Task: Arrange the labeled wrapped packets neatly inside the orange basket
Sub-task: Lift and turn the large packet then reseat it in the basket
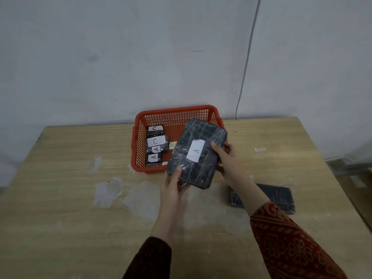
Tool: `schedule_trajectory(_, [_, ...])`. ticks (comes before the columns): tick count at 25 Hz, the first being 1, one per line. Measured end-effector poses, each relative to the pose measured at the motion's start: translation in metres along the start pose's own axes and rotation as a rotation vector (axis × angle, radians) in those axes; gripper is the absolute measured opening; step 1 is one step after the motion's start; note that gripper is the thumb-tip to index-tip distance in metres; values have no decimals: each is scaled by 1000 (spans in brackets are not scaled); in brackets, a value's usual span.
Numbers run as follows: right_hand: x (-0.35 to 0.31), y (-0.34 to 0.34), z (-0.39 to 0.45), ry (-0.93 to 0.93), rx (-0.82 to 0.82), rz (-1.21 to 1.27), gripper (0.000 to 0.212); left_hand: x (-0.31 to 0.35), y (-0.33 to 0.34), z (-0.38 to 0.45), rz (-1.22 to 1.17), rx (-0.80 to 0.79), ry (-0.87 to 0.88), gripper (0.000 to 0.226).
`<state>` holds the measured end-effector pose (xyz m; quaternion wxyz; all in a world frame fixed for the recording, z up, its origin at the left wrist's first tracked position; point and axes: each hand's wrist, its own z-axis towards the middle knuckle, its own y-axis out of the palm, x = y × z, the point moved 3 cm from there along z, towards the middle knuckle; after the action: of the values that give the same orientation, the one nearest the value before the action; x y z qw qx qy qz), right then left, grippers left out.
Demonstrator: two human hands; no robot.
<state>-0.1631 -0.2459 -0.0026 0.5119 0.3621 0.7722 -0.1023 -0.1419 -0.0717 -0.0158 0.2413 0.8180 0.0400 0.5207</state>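
Left hand (173, 183) and right hand (225, 158) gripping large packet (196, 154) (labelled A), over orange basket (141, 137)

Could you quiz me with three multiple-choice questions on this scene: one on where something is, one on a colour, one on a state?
1. Where does the other big dark packet lie?
A. inside the basket
B. on the table, under the right forearm
C. on the floor

2. What colour is the basket?
A. blue
B. green
C. orange

3. How is the large packet marked A held?
A. by both hands
B. by the left hand only
C. by no hand

Answers: 1 B, it rests flat on the table outside the basket. 2 C, its mesh walls are orange-red. 3 A, the left hand grips its near corner and the right hand its side.
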Motion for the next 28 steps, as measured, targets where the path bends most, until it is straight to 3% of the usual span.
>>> schedule_trajectory(4, [-28,-18,20,50,-238,-291,50,28,-26,32,223,6,-13,22])
schedule_trajectory(7, [-36,-18,33,56,-358,-573,54,56,-29,72,409,-72,-54,20])
schedule_trajectory(9, [-36,-13,43,25,-306,-687,57,67,-24,100,470,-52,-91,23])
schedule_trajectory(13, [-30,2,76,-37,-14,-638,62,60,-13,155,454,194,-16,43])
schedule_trajectory(16, [-26,16,99,-187,129,-843,57,37,-4,185,481,222,-7,41])
schedule_trajectory(23, [-9,40,135,-282,79,-1044,72,9,9,222,733,163,50,62])
schedule_trajectory(28, [7,37,142,-196,30,-1241,76,1,27,234,889,182,144,51])
